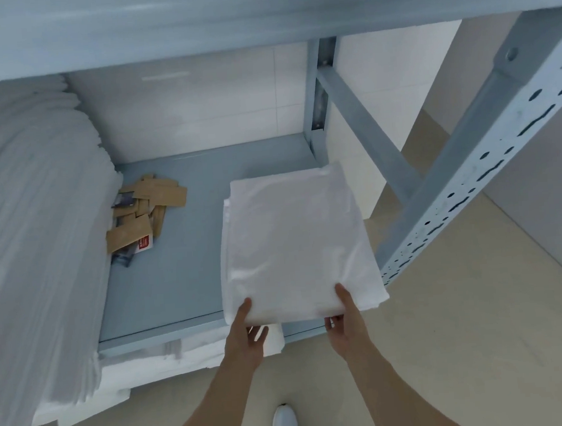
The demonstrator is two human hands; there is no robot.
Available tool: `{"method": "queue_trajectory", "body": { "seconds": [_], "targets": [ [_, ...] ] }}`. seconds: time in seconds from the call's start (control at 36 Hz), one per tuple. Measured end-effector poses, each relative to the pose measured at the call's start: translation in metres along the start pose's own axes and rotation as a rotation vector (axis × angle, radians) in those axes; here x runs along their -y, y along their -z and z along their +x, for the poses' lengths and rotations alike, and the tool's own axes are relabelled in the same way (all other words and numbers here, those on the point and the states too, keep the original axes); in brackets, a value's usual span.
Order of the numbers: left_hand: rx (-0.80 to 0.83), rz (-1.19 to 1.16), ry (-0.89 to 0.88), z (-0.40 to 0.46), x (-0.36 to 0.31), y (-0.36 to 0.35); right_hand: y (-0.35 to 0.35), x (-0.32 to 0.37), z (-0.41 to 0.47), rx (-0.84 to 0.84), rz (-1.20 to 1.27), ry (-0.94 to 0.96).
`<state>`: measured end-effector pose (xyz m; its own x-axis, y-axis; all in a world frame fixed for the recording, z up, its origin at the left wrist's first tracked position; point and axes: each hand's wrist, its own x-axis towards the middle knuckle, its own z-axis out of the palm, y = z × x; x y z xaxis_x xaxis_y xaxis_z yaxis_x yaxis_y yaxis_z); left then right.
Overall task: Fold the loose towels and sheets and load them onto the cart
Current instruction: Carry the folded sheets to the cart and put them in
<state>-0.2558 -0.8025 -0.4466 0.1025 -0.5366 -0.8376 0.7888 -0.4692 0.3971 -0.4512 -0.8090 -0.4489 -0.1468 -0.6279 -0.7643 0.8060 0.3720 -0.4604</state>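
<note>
A folded white sheet [294, 241] lies flat over the right part of a blue-grey metal shelf [183, 251], its near edge sticking out past the shelf's front lip. My left hand [246, 336] grips the sheet's near left corner, thumb on top and fingers underneath. At the near right corner my right hand [345, 321] holds it the same way. A tall stack of folded white linens [40, 227] fills the left side of the shelf.
A pile of small brown paper packets [144, 211] lies on the shelf beside the tall stack. A perforated metal upright [481, 171] and a diagonal brace [366, 125] stand at the right. More white linen [189, 353] shows on the level below. Beige floor and my white shoe [284, 423] are beneath.
</note>
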Motion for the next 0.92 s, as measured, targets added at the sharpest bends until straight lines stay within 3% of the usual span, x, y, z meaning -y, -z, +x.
{"method": "queue_trajectory", "body": {
  "seconds": [0.19,0.5,0.69,0.92],
  "targets": [
    [-0.014,0.063,-0.045,-0.023,-0.003,0.013,0.008,-0.004,-0.024,-0.009,-0.056,0.01],
    [-0.045,0.086,0.002,-0.087,0.047,0.063,0.093,-0.003,-0.074,0.095,-0.186,-0.102],
    [-0.015,0.05,-0.021,-0.078,0.055,0.066,0.121,0.03,-0.062,0.136,-0.137,-0.039],
    [0.174,0.016,0.065,-0.053,0.04,0.086,0.122,0.036,-0.043,0.025,-0.024,-0.044]
  ]
}}
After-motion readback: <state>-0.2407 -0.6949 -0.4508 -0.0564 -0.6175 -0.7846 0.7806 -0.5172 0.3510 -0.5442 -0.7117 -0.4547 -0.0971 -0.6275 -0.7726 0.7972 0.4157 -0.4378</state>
